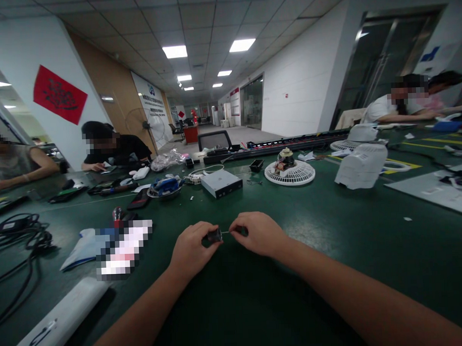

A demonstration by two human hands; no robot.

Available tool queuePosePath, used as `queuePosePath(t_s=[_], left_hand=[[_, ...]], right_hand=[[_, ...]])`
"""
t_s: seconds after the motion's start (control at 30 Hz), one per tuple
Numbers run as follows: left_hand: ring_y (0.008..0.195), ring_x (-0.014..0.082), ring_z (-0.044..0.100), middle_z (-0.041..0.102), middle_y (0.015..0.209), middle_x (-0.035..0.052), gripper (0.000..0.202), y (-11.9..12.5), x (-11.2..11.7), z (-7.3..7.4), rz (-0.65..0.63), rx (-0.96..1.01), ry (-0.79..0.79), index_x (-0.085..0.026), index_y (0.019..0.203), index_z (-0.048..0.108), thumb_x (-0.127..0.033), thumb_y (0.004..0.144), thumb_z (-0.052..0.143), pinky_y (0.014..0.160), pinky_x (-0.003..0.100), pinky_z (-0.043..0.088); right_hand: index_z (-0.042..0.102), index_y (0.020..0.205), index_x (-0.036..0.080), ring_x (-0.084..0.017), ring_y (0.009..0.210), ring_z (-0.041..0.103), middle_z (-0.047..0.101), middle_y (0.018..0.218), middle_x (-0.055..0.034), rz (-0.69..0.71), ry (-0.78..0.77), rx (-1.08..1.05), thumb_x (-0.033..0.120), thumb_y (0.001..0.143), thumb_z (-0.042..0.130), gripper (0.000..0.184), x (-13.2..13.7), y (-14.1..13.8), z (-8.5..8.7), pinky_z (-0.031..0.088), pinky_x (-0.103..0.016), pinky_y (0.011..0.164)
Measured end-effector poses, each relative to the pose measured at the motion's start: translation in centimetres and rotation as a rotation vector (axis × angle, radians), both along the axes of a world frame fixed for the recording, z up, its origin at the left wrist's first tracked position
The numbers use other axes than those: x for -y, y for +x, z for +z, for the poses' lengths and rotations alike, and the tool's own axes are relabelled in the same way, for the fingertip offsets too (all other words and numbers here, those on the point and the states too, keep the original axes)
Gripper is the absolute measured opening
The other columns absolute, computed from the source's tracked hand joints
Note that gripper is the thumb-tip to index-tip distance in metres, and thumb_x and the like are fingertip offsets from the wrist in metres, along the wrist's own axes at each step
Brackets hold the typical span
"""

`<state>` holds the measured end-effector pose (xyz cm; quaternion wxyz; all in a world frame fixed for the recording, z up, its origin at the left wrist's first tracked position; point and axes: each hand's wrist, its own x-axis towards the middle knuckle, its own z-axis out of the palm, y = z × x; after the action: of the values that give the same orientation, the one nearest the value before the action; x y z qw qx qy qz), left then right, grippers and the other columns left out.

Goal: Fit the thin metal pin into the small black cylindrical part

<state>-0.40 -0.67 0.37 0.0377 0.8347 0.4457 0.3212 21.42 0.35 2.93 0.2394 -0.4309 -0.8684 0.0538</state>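
Head view, left hand: the left hand is curled shut, with a small dark cylindrical part pinched at the fingertips.
Head view, right hand: the right hand is closed too, and a thin metal pin sticking out of that part is nipped between thumb and forefinger.
Where the part is: it's held just above the green table mat, dead centre and close to the body, right between the two hands. Whether it touches the mat can't be told.
Straight behind: a silver optical drive is laid flat, well apart from the hands.
Back right: a white fan grille is lying flat with a motor sat on it, and a white fan housing is parked just beside it.
Back left: a blue and white gadget is seen, too blurry to name properly.
Far left: black cables are bunched up on the mat.
Near left: a long white panel is laid at the table edge.
Other people: a person in black is seated at the left side, and more people are leaned over the far right end.
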Motion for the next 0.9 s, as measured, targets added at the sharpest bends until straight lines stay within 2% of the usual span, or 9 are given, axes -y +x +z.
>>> queuePosePath(t_s=[0.17,0.23,0.33,0.47,0.67,0.73,0.8,0.9], left_hand=[[0.089,0.0198,0.062,0.068,0.099,0.0024,0.028,0.3,0.1,-0.1,-0.033,-0.03,-0.001,-0.02,0.103,0.064,-0.019,0.076,0.072,0.08,0.035,0.05],[0.09,0.02,0.063,0.068,0.1,0.0027,0.029,0.4,0.2,0.0,-0.039,-0.042,0.004,-0.02,0.105,0.064,-0.02,0.077,0.072,0.081,0.035,0.05],[0.091,0.0203,0.063,0.069,0.1,0.0025,0.029,0.5,0.3,0.1,-0.045,-0.079,0.003,-0.02,0.104,0.065,-0.019,0.076,0.073,0.081,0.035,0.049],[0.091,0.0197,0.064,0.069,0.099,0.0019,0.03,0.6,0.3,0.2,-0.042,-0.098,0.0,-0.021,0.104,0.065,-0.019,0.075,0.073,0.08,0.033,0.05],[0.089,0.0204,0.064,0.069,0.099,0.0028,0.029,0.6,0.3,0.5,0.073,-0.101,-0.047,-0.021,0.106,0.065,-0.022,0.077,0.07,0.079,0.033,0.05],[0.09,0.0209,0.063,0.069,0.1,0.0033,0.029,0.6,0.2,0.6,0.106,-0.097,-0.084,-0.021,0.106,0.066,-0.023,0.078,0.069,0.079,0.034,0.051],[0.091,0.0216,0.063,0.069,0.102,0.004,0.029,0.5,0.1,0.6,0.13,-0.082,-0.109,-0.02,0.107,0.066,-0.025,0.078,0.069,0.081,0.035,0.05],[0.093,0.023,0.063,0.068,0.102,0.0047,0.03,0.5,0.0,0.5,0.137,-0.057,-0.13,-0.02,0.108,0.066,-0.025,0.078,0.068,0.083,0.038,0.05]], right_hand=[[0.074,0.087,0.022,-0.014,0.071,0.061,0.07,0.081,-0.0008,0.076,-0.145,-0.087,0.025,0.079,0.06,0.017,-0.2,0.1,-0.1,0.043,-0.024,0.064],[0.074,0.088,0.022,-0.014,0.072,0.062,0.071,0.082,-0.001,0.037,-0.156,-0.099,0.026,0.08,0.059,0.018,-0.3,0.0,-0.1,0.043,-0.024,0.065],[0.074,0.086,0.023,-0.016,0.073,0.062,0.071,0.082,-0.0013,-0.019,-0.118,-0.007,0.028,0.078,0.059,0.017,-0.1,-0.2,0.0,0.042,-0.026,0.065],[0.072,0.086,0.025,-0.015,0.071,0.062,0.071,0.08,0.0,-0.007,-0.173,0.054,0.028,0.077,0.057,0.017,0.5,-0.4,0.2,0.041,-0.025,0.063],[0.069,0.08,0.024,-0.019,0.07,0.061,0.069,0.078,-0.0024,-0.211,-0.251,0.182,0.044,0.079,0.056,0.023,0.3,-0.1,0.9,0.039,-0.027,0.058],[0.068,0.079,0.023,-0.019,0.07,0.062,0.069,0.078,-0.0029,-0.213,-0.336,0.181,0.053,0.076,0.06,0.031,0.2,0.2,1.2,0.04,-0.027,0.057],[0.069,0.08,0.022,-0.019,0.068,0.062,0.069,0.077,-0.0032,-0.167,-0.46,0.179,0.06,0.067,0.067,0.04,0.2,0.5,1.5,0.041,-0.026,0.054],[0.071,0.075,0.022,-0.018,0.064,0.062,0.069,0.073,-0.0033,-0.11,-0.544,0.189,0.051,0.057,0.079,0.035,0.2,0.6,1.3,0.041,-0.026,0.049]])
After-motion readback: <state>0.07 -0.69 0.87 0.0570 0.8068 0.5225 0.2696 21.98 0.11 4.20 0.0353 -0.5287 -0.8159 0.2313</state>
